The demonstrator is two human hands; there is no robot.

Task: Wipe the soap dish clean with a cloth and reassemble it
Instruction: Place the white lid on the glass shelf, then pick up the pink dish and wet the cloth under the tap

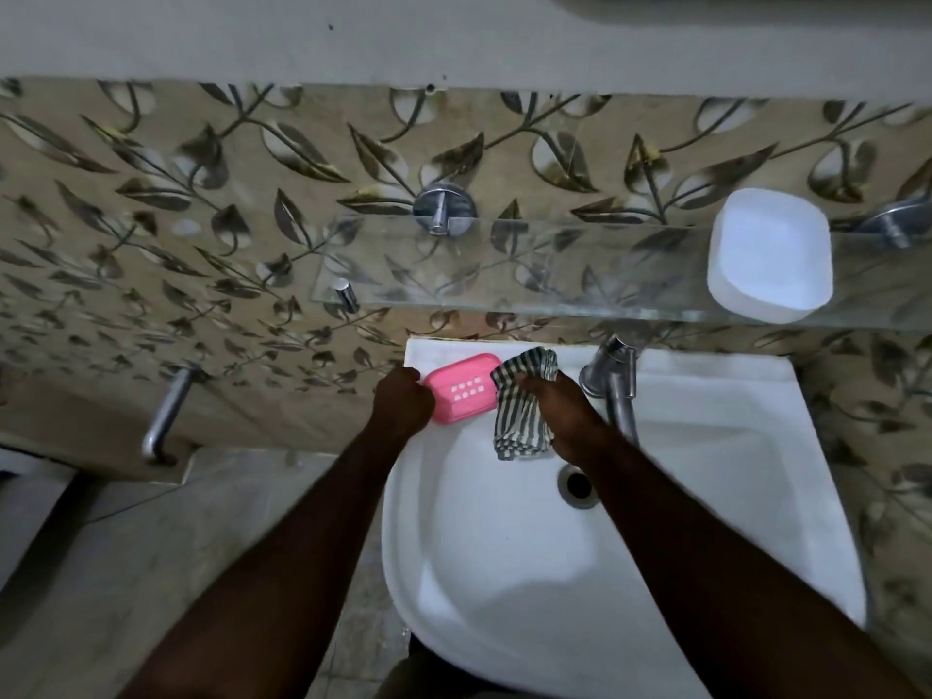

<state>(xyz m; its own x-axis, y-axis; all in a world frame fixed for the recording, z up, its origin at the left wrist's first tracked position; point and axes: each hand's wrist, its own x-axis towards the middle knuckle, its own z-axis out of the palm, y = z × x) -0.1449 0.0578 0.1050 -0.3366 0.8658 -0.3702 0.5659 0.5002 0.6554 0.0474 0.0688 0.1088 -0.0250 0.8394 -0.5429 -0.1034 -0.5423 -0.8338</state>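
Note:
A pink soap dish (465,389) with white drain slots lies on the back left ledge of the white sink (706,496). My left hand (402,401) grips the dish's left end with curled fingers. Just to the right of the dish, my right hand (557,408) holds a green-and-white striped cloth (519,416); the cloth touches the dish's right edge and hangs over the basin rim. A white soap-dish part (769,254) sits apart on the glass shelf (504,274) at the upper right.
A chrome tap (618,380) stands right of the cloth, close to my right hand. The drain (577,484) lies below it. A leaf-patterned tiled wall (201,219) carries a chrome towel bar (164,416) at left and shelf brackets (444,206).

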